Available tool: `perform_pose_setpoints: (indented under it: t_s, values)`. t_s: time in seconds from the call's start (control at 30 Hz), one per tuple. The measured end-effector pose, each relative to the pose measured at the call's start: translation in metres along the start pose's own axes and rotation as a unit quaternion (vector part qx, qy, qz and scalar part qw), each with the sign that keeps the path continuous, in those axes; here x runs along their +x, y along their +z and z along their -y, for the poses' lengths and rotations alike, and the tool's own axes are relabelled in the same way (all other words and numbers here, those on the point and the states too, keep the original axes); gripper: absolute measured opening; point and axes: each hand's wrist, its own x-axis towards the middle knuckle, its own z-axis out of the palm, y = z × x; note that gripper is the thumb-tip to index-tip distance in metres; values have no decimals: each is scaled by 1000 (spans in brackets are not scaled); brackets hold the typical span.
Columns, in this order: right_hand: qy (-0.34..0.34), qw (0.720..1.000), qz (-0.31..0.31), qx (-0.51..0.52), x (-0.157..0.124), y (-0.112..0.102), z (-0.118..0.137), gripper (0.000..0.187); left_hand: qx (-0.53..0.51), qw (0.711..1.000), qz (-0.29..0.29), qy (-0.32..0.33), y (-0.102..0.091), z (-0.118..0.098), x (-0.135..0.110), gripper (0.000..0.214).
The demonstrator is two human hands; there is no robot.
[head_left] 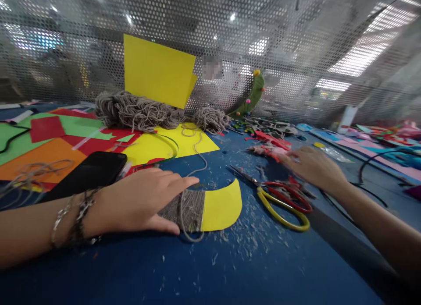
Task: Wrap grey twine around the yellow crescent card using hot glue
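My left hand (141, 200) lies flat, fingers stretched out, on a curved yellow paper piece (221, 206) partly wrapped in grey yarn (186, 208). A strand of that yarn runs back toward the grey yarn bundle (138, 112). My right hand (312, 167) reaches out over the blue table (230, 270), fingers spread and blurred, near some red and pink scraps (268, 147). Two pairs of scissors, one yellow-handled (283, 213) and one red-handled (296, 197), lie between my hands.
A black phone (88, 173) lies beside my left wrist. Coloured paper sheets (49, 143) cover the left side, with a yellow sheet (158, 70) standing against the perforated screen (296, 55). A green cactus figure (253, 94) stands at the back. Yarn snippets litter the table.
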Motion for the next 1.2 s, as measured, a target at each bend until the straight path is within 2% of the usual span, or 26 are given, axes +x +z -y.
perform_pose_setpoints:
  t_s: [0.1, 0.13, 0.23, 0.27, 0.33, 0.37, 0.5, 0.63, 0.8, 0.9, 1.0, 1.1, 1.2]
  values:
    - [-61, 998, 8, 28, 4, -25, 33, 39, -51, 998, 8, -26, 0, 8, 0, 79]
    - [-114, 991, 30, 62, 5, -34, 50, 39, -72, 997, 8, -34, 1, 10, 0, 79]
    - [-274, 941, 121, 156, 5, -54, 108, 32, -129, 990, -8, -56, 10, 14, -4, 75]
    - [-326, 915, 150, 185, 5, -57, 127, 30, -143, 988, -14, -63, 13, 14, -6, 72]
    - [-422, 841, 192, 278, 8, -54, 159, 26, -158, 984, -27, -79, 17, 13, -8, 67]
    - [-444, 822, 201, 295, 10, -50, 172, 23, -162, 983, -32, -84, 19, 13, -9, 65]
    - [-489, 790, 217, 301, 16, -28, 197, 18, -166, 981, -53, -86, 21, 11, -10, 57]
    - [-486, 781, 233, 316, 15, -17, 202, 13, -175, 978, -65, -94, 22, 12, -10, 51]
    - [-488, 787, 215, 310, 11, -19, 200, 17, -195, 973, -69, -101, 26, 14, -11, 60]
    - [-449, 808, 218, 312, 9, -22, 196, 18, -208, 970, -80, -95, 27, 15, -12, 66]
    - [-377, 842, 261, 284, 7, -25, 190, 15, -184, 976, -80, -85, 27, 15, -12, 60]
    - [-350, 859, 275, 255, 7, -28, 184, 14, -123, 987, -94, -37, 26, 11, -13, 39]
    - [-381, 845, 253, 277, 11, -25, 176, 14, -57, 991, -107, 57, 24, 3, -14, 24]
